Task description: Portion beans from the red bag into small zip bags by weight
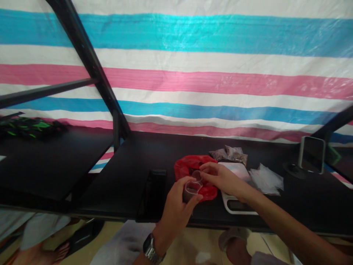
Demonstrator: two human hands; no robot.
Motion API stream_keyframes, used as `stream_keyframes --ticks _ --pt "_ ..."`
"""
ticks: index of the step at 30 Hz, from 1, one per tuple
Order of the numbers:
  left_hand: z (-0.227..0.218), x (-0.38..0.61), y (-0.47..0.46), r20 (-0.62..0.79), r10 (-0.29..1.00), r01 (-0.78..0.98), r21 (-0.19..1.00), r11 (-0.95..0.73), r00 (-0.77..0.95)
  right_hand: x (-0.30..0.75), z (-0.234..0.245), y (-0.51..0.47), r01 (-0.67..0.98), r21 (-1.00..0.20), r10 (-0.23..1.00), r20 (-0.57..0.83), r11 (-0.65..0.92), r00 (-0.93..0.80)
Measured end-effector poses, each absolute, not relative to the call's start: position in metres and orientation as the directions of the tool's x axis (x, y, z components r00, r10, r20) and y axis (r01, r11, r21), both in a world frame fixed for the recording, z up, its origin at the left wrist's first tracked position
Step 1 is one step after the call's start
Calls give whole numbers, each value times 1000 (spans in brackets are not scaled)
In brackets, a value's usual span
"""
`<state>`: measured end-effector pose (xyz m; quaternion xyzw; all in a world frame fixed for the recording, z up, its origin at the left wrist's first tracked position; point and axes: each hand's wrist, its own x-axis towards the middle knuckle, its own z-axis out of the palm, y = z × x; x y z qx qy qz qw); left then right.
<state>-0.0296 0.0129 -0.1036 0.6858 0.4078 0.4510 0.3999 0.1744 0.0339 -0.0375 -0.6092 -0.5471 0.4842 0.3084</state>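
Observation:
My left hand (176, 206), with a watch on its wrist, is closed round a small clear plastic bag (192, 187) and keeps its mouth open. My right hand (220, 177) reaches in from the right, its fingertips pinched at the bag's opening above a red plastic bag (185, 165) lying on the black table (132, 165). What the right fingers pinch is too small to make out. Under my right wrist sits a white digital scale (234, 206).
Small filled packets (230, 153) lie behind the scale, and empty clear bags (266, 178) to its right. A phone on a stand (312, 154) is at the far right. A black box (156, 184) stands left of my hands. A striped tarp hangs behind; black frame bars cross on the left.

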Motion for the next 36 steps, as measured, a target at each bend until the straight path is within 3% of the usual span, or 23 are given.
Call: stream_keyframes --ticks 2,4,6,8,14,18,21,26,32,36 --pt "-106 -28 13 261 919 284 894 -346 296 175 -37 44 622 -779 990 -133 -80 -40" --pt "-108 -26 13 268 919 348 865 -362 290 174 -37 52 850 -525 999 -12 36 -50" --pt "-111 -26 14 280 925 375 853 -362 255 172 -38 59 946 -317 997 56 73 -58" --pt "-113 -26 15 271 940 374 866 -332 206 169 -41 62 966 -248 996 73 75 -58" --pt "-110 -25 20 215 977 260 942 -211 12 167 -51 68 956 -282 995 84 79 -57" --pt "-105 -22 25 100 995 97 990 -99 -3 174 -52 69 924 -342 986 73 169 -153" --pt "-101 -17 25 66 997 -22 998 -67 -30 179 -50 67 897 -375 972 72 234 -224" --pt "-98 -15 25 24 990 -136 990 -44 -140 176 -43 61 845 -479 971 130 239 -201" --pt "-100 -20 29 31 983 -130 990 -55 -182 163 -43 55 918 -351 983 61 184 -174" --pt "-101 -19 31 5 986 -130 991 -28 -169 156 -51 57 905 -394 987 75 161 -143"
